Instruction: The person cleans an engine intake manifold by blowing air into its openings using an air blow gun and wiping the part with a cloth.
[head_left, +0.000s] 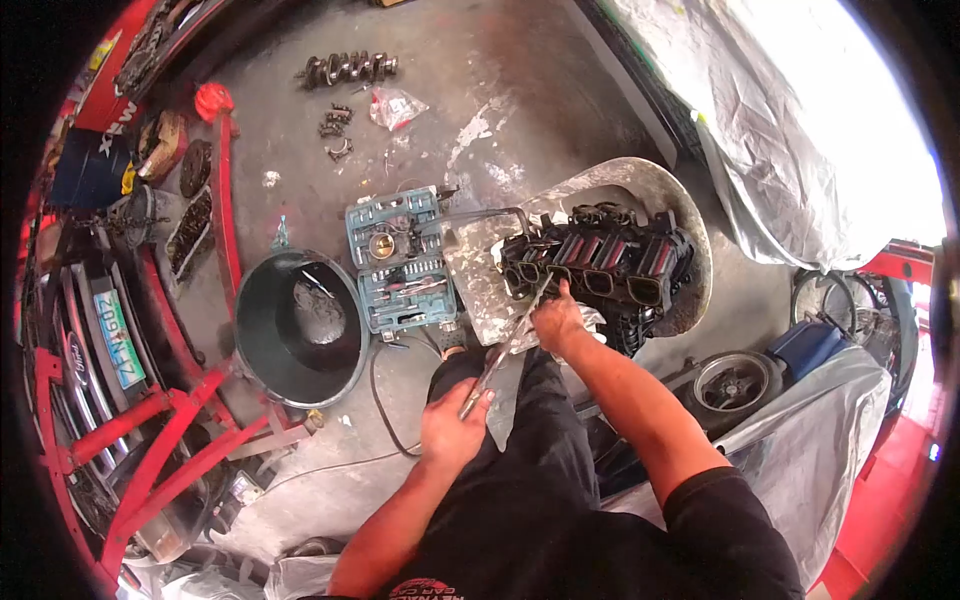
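The left hand (455,425) grasps a long metal tool (493,367). The dark engine part (605,262) lies just ahead of the right hand (560,323), whose grip I cannot tell.

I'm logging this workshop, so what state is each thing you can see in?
Engine assembly: ports uncovered
Left hand: closed on metal bar
Right hand: beside the ports, grip unclear
Socket set case: open
Dark bucket: upright, uncovered
Crankshaft: lying on floor
Plastic bag: crumpled
Silver cover: draped, wrinkled
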